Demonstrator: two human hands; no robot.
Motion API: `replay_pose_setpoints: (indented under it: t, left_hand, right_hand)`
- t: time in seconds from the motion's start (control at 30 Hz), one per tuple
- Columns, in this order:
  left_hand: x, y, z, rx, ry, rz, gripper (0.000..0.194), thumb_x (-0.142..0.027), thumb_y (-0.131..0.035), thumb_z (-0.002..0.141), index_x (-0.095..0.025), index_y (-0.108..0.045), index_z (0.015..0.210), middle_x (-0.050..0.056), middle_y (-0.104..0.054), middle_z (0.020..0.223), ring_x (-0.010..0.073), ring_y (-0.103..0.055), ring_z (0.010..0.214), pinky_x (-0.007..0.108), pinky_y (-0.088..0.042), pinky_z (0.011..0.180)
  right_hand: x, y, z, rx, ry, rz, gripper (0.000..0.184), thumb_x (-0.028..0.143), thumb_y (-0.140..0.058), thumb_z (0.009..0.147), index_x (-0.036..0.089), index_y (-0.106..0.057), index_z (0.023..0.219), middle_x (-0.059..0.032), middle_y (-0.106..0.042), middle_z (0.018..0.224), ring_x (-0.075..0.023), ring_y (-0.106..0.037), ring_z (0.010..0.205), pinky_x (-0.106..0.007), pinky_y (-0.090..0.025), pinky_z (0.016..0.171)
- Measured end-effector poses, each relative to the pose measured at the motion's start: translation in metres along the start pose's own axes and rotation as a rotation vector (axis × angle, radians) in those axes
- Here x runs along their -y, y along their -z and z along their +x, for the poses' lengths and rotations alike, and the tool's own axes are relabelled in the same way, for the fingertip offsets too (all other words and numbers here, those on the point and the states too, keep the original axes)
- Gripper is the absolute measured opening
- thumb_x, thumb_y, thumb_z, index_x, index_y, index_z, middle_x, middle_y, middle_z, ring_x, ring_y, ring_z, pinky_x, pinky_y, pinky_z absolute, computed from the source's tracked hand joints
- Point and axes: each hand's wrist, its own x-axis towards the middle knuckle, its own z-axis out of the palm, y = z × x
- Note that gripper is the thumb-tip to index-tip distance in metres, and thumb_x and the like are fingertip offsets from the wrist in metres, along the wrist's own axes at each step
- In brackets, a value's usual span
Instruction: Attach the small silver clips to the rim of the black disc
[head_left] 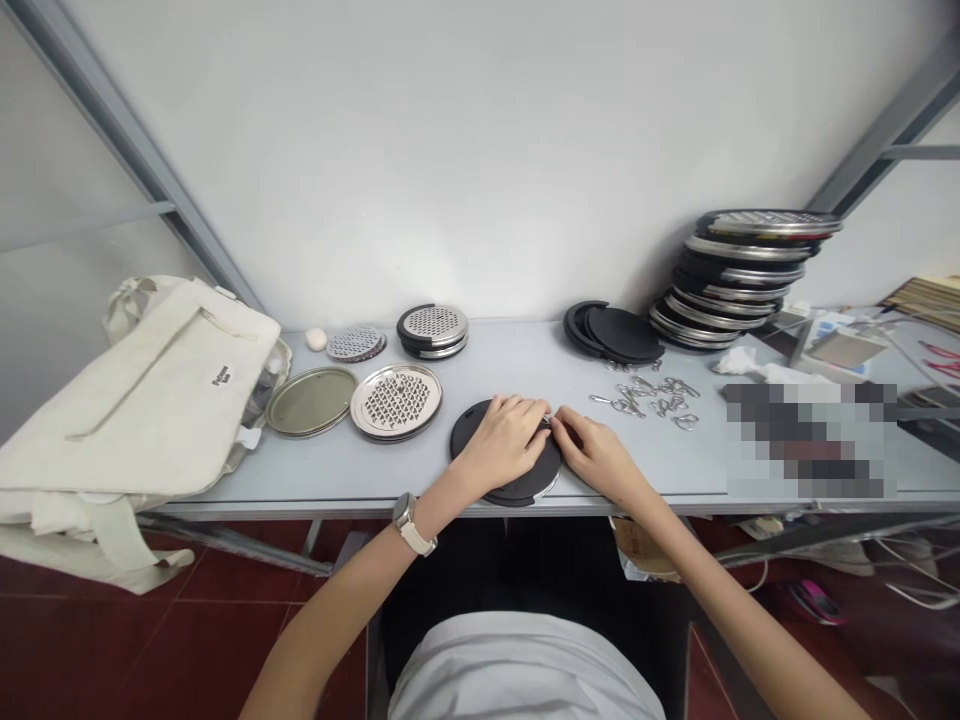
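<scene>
A round black disc [469, 425] with a silver rim showing at its lower right lies flat near the table's front edge. My left hand [506, 435] rests over it, fingers bent toward its right edge and gripping there. At that edge my right hand [589, 445] is closed in a pinch on a small metal clip, mostly hidden by the fingers. To the right lie several loose metal clips [637, 393]. Left of the disc sits a round grater plate [397, 400] on a stack, beside an olive-coloured round lid [311, 400].
A tall leaning stack of round black-and-silver pieces [739, 280] stands at back right, near black discs [622, 333]. Behind are black-rimmed graters [433, 328], loose grater plates [356, 343] and a small pale egg-shaped object [316, 340]. A cream bag [150, 390] covers the left end.
</scene>
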Motion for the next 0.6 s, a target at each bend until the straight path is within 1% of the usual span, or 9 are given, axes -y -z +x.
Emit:
replay_pose_setpoints:
  t: [0.1,0.23,0.37,0.6]
  left_hand:
    - [0.0005,-0.0003,0.0005,-0.006,-0.001,0.004,0.012,-0.022,-0.045,0.095,-0.017,-0.051,0.104,0.005,-0.062,0.101,0.0219,-0.054,0.1,0.036,-0.036,0.091]
    - [0.0004,-0.0002,0.0006,-0.009,0.002,0.009,0.013,-0.022,-0.045,0.095,-0.017,-0.051,0.105,0.006,-0.061,0.102,0.0222,-0.054,0.1,0.037,-0.036,0.091]
    - [-0.0004,0.0004,0.0004,-0.01,-0.003,0.004,0.013,-0.021,-0.045,0.095,-0.017,-0.051,0.105,0.005,-0.061,0.101,0.0217,-0.054,0.1,0.036,-0.036,0.091]
    - [-0.001,0.0022,0.0002,-0.004,-0.011,-0.019,0.013,-0.02,-0.044,0.095,-0.017,-0.052,0.104,0.006,-0.062,0.101,0.0217,-0.055,0.101,0.037,-0.036,0.091]
  right_hand:
    - [0.0004,-0.0004,-0.0001,-0.007,-0.027,0.042,0.02,0.032,-0.037,0.096,0.024,-0.04,0.079,0.0025,-0.048,0.059,-0.0169,-0.049,0.053,-0.026,-0.033,0.054]
    - [0.0001,-0.0007,-0.0003,0.0,-0.044,0.074,0.011,0.029,-0.038,0.095,0.024,-0.041,0.086,0.0022,-0.051,0.064,-0.0167,-0.051,0.056,-0.026,-0.036,0.057]
    - [-0.0003,-0.0005,-0.001,0.002,-0.045,0.062,0.01,0.028,-0.039,0.093,0.024,-0.039,0.084,0.0023,-0.05,0.065,-0.0173,-0.05,0.056,-0.027,-0.036,0.058]
    - [0.0023,0.0012,0.0,0.019,0.005,0.074,0.011,0.025,-0.036,0.093,0.024,-0.037,0.082,0.0028,-0.045,0.063,-0.0181,-0.049,0.056,-0.027,-0.036,0.058]
